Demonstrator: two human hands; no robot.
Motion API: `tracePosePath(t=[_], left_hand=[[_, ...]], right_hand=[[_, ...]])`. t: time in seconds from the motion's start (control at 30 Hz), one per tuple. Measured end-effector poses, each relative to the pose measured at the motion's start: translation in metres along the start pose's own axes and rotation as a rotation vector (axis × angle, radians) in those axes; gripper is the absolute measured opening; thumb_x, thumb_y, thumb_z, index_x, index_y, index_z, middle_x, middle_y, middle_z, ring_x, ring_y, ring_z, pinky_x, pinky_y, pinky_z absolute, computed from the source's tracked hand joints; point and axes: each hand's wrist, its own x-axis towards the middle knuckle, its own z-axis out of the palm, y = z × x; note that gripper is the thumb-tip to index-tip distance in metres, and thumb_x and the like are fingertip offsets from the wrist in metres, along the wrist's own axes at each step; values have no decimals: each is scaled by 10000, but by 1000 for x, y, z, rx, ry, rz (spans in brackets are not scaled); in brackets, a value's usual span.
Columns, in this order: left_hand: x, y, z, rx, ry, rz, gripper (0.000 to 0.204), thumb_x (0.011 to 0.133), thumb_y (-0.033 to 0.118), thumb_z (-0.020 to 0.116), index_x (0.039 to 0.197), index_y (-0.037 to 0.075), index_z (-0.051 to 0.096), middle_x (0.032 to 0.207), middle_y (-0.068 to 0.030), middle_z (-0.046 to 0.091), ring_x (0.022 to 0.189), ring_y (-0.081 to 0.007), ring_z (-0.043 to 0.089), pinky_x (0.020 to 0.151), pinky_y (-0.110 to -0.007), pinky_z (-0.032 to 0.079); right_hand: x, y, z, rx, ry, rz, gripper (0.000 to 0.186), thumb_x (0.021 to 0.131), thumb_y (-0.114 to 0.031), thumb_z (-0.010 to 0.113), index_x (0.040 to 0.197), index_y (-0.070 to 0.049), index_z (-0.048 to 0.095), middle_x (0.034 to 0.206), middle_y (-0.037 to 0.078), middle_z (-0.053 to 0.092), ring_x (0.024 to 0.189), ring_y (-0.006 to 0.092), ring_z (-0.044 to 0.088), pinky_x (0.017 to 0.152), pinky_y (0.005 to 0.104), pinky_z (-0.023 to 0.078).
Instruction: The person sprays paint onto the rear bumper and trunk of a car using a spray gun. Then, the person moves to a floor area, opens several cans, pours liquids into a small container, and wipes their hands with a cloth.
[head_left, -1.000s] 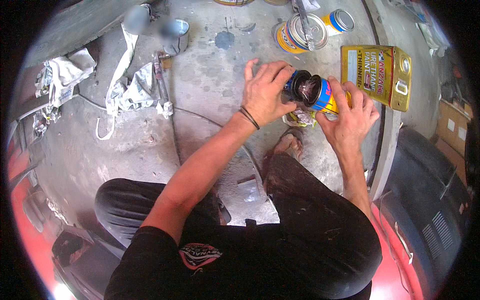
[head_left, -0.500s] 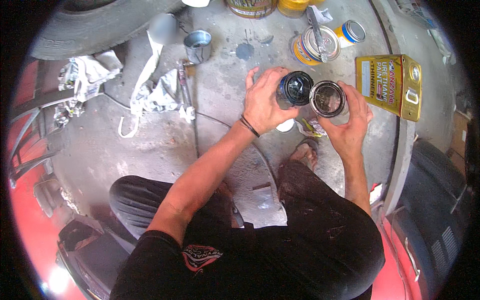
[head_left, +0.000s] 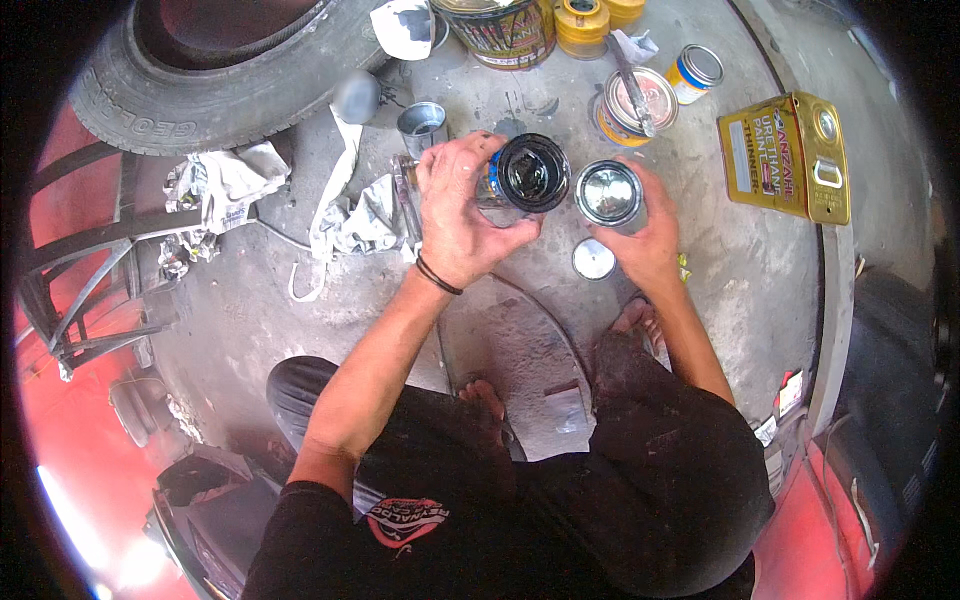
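Observation:
My left hand grips an open can with a black rim and dark, glossy inside. To its right, my right hand is wrapped round a smaller can with a shiny silver top facing up; whether that top is open, I cannot tell. The two cans are a little apart. A round silver lid lies on the floor just below the right-hand can. Behind them, a larger can has a stained stick across its top, and an empty-looking metal cup stands above my left hand.
A yellow rectangular thinner tin, a small can, a bucket and yellow containers stand around. A tyre, crumpled paper and black metal frames are at left. A hose crosses the floor.
The cans were tipped together end to end; now they are more upright and apart. My left hand has moved left, and more of the tyre and bucket shows.

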Motion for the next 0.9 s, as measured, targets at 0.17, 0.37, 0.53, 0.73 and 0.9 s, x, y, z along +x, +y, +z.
tracePosePath(t=[0.17,0.37,0.53,0.73,0.9], left_hand=[[9,5,-10,67,-70,82,810,518,227,938,1275,131,666,1281,-96,648,1183,-316,621,1126,-556,339],[18,26,-21,209,-219,154,823,518,209,938,1298,137,682,1283,-87,644,1251,-300,602,1121,-575,310],[28,33,-20,281,-276,244,868,511,225,948,1335,186,679,1281,-67,623,1222,-287,601,1126,-583,289],[35,42,-14,347,-336,273,888,523,220,955,1361,227,659,1314,-60,598,1228,-289,583,1126,-600,283],[35,44,-10,398,-361,307,921,522,230,965,1385,240,641,1325,-52,588,1241,-280,572,1122,-609,284]], right_hand=[[-3,8,4,-233,-74,-77,807,667,-213,882,1431,-139,632,1399,86,681,1331,294,608,1149,471,338],[-4,-2,2,-315,-54,-130,791,674,-237,861,1430,-173,633,1399,83,671,1311,289,610,1131,474,329],[-4,-6,1,-339,-29,-133,788,675,-235,857,1429,-177,635,1401,71,667,1304,271,615,1106,465,336],[-3,-7,-1,-335,-9,-135,772,681,-236,850,1422,-173,642,1396,62,668,1296,257,619,1094,455,339],[-4,-4,-3,-309,-7,-135,769,687,-238,841,1426,-174,640,1393,59,667,1291,252,620,1093,456,336]])
